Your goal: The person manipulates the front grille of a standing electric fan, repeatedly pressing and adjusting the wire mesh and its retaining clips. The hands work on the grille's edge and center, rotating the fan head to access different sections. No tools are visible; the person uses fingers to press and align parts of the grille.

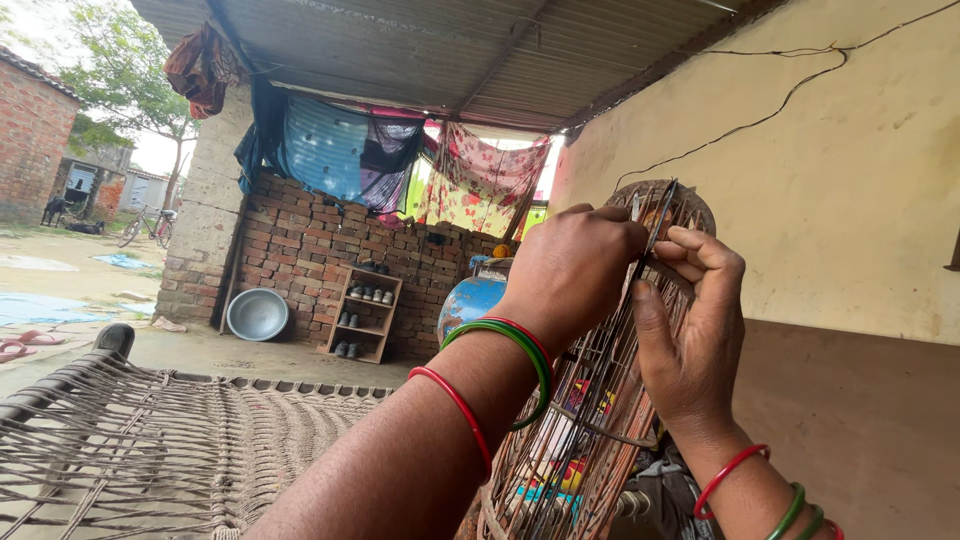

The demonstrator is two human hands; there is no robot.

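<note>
Woven rope cot (pixel 150 440) at lower left. Centre: left hand (pixel 570 265), fingers together, pinching a thin reed strand (pixel 655 228) against the upright cane basket frame (pixel 590 400). At right, the right hand (pixel 690 330) grips the frame's ribs, thumb pressed alongside the strand.

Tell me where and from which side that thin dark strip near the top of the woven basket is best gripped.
Pinch the strip just below its free upper end, coming from the open side facing the camera, as the left hand and right hand do. It stands nearly upright against the basket ribs, so only its upper length is free; lower down it seems threaded between ribs.
</note>
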